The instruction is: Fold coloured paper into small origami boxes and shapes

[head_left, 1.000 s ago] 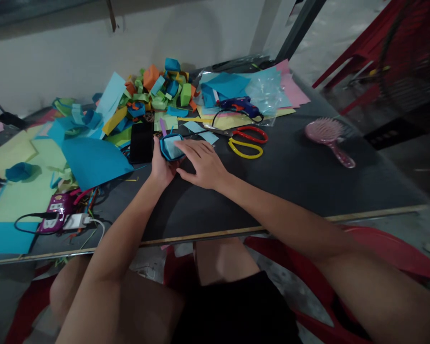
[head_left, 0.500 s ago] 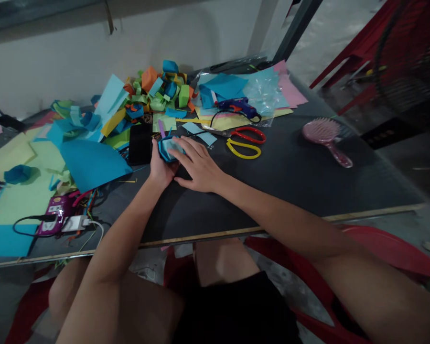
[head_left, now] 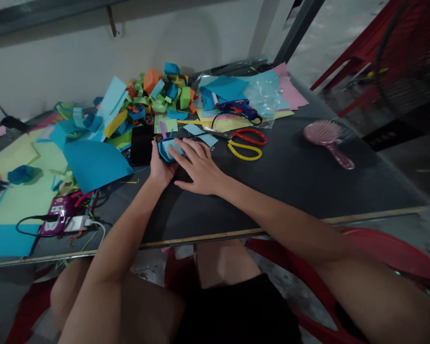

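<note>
A small blue folded-paper piece (head_left: 166, 149) with a light blue top face sits in my left hand (head_left: 160, 168), whose thumb stands along its left side. My right hand (head_left: 200, 167) reaches over it from the right, fingers stretched out and lying on its top and right side, thumb apart below. Part of the piece is hidden under those fingers. Just left of my left hand lies a black phone (head_left: 142, 145). Beyond the hands are light blue paper slips (head_left: 209, 139) and a purple strip (head_left: 163, 129).
Red-and-yellow-handled scissors (head_left: 249, 143), a blue glue gun (head_left: 240, 109) and a pink hairbrush (head_left: 326, 136) lie to the right. Colourful paper pieces (head_left: 157, 91) are heaped at the back. Blue paper (head_left: 95, 162) and a purple power strip (head_left: 59, 212) with cables occupy the left.
The camera view has shifted slightly. Both hands stay on the blue paper piece, with hardly any visible movement of the fingers.
</note>
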Motion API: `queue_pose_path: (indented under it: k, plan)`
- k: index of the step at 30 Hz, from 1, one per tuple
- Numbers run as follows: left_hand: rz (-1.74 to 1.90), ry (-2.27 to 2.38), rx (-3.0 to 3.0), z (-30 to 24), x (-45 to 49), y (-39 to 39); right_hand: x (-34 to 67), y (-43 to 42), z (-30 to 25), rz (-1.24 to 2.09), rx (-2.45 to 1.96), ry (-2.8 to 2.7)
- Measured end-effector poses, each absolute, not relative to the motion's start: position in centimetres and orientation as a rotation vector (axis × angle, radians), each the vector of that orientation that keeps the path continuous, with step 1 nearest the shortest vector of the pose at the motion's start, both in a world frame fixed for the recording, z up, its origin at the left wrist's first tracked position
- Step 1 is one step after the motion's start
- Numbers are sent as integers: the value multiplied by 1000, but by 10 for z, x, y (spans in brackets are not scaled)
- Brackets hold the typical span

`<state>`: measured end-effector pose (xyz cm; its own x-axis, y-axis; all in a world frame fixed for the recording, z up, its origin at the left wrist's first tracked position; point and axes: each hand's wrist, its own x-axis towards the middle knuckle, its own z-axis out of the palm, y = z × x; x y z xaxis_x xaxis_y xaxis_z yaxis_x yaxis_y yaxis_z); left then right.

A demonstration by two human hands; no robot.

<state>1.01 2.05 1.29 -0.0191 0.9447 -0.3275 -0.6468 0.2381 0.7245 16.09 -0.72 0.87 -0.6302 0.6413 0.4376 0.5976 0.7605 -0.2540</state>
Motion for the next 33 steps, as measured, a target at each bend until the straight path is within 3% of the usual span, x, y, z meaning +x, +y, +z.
queue_pose_path:
  k: [33]
  plan:
    - [1304, 899, 451, 12, 13, 20, 163, -3, 8, 208, -936, -2335]
